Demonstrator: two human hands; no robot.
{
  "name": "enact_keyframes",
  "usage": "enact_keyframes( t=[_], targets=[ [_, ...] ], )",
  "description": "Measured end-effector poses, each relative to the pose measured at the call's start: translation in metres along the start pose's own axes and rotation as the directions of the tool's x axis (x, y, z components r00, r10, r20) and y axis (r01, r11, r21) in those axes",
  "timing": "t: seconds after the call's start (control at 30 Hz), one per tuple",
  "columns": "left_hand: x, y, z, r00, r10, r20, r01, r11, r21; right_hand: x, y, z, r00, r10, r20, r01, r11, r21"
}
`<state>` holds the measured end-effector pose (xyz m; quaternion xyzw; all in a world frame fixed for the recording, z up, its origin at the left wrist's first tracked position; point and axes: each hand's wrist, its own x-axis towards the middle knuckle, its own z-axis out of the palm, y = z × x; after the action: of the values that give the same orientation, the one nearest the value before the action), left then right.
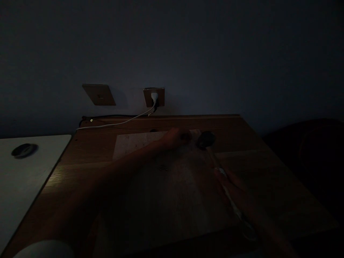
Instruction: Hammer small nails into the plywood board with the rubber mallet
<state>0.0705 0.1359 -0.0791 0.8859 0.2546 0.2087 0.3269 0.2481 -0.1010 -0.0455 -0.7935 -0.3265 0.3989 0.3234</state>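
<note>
The right hand (243, 195) was wrapped, over the brown wooden worktop (233, 138), around a long pale-handled tool with dark rounded head (228, 191), probably stiff, head-heavy, best held mid-handle. The left hand (174, 138) was curled, its content unclear.

tool head (206, 139): dark grey | sheet (188, 190): pale | tabletop (242, 161): brown, wood-grained | cable (115, 124): white | wall (188, 53): blue-grey

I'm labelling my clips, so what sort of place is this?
Probably a dim room indoors, perhaps at home: a wooden table by a plain wall, with a plug in a socket.
</note>
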Motion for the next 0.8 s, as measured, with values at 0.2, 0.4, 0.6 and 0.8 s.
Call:
enact_keyframes(
  t=[0.2, 0.4, 0.6, 0.8],
  targets=[
    [-0.002, 0.0, 0.001, 0.999, -0.047, -0.026, 0.044, 0.996, -0.079, -0.005, -0.021, 0.013, 0.991, -0.122, 0.045, 0.123, 0.992, -0.001],
    [-0.001, -0.006, 0.007, 0.998, -0.043, -0.035, 0.038, 0.991, -0.132, -0.01, -0.033, 0.024, 0.985, -0.14, 0.104, 0.135, 0.99, 0.05],
    [0.001, -0.003, -0.004, 0.999, -0.035, 0.008, 0.036, 0.988, -0.148, -0.009, -0.031, 0.026, 0.987, -0.11, 0.121, 0.102, 0.992, 0.071],
    [-0.045, 0.019, -0.056, 0.971, -0.059, 0.23, -0.022, 0.942, 0.335, -0.007, -0.022, 0.016, 0.991, -0.092, 0.095, 0.08, 0.988, 0.13]
  ],
)
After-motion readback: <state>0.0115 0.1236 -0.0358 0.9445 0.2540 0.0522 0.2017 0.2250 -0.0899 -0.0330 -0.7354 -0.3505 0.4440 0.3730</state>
